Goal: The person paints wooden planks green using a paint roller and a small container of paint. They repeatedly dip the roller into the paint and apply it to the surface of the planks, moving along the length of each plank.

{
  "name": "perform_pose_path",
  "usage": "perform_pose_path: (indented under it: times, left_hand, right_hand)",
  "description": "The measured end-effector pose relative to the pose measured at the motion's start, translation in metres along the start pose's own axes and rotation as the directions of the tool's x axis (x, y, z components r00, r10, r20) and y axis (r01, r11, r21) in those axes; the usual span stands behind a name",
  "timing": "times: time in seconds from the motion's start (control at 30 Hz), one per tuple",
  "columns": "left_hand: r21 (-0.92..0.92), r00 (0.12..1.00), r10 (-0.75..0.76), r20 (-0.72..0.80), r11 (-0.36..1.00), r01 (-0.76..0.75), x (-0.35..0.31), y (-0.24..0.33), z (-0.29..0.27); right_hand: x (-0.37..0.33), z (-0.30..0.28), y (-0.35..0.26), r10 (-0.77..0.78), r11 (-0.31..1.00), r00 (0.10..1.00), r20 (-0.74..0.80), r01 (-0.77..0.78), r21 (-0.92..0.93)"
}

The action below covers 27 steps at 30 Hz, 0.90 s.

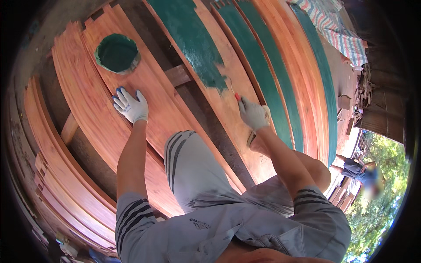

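My left hand (130,105), in a white glove with blue fingertips, rests on a bare reddish wooden board (153,87), its fingers spread. Just beyond it on the boards stands a round tub of dark green paint (116,53). My right hand (254,115), also gloved, is closed around the red handle of a paintbrush (237,97). The brush tip reaches to the ragged lower edge of wet green paint (188,39) on a wide board (241,131). The far part of that board is green; the part nearer me is bare wood. My fingers partly hide the handle.
Green-painted boards (276,105) and bare planks (302,87) lie to the right, more bare planks (79,188) to the left. Dark gaps and a crosspiece (178,75) show between boards. A striped sheet (335,28) lies far right; another person (357,170) stands outside.
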<state>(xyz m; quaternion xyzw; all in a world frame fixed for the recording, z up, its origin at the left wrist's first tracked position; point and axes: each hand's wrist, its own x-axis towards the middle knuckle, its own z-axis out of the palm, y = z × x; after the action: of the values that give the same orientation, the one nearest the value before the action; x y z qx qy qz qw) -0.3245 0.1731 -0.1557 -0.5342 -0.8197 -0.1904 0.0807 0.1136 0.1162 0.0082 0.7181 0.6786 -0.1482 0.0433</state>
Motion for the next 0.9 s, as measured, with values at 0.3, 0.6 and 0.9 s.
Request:
perform_pose_path:
  times: [0.3, 0.6, 0.9]
  left_hand:
    - [0.044, 0.991, -0.039, 0.126, 0.998, 0.034, 0.001, -0.002, 0.000]
    - [0.039, 0.996, -0.018, 0.089, 0.999, 0.015, 0.006, -0.008, -0.001]
    - [0.080, 0.996, -0.091, -0.010, 0.993, 0.091, 0.011, 0.016, 0.008]
  right_hand:
    - [0.097, 0.023, -0.066, 0.002, 1.000, 0.997, 0.082, -0.003, 0.017]
    - [-0.101, 0.042, 0.033, 0.057, 0.992, 0.979, 0.195, -0.034, -0.121]
    - [-0.042, 0.011, 0.030, 0.220, 0.928, 0.973, 0.073, -0.231, 0.292]
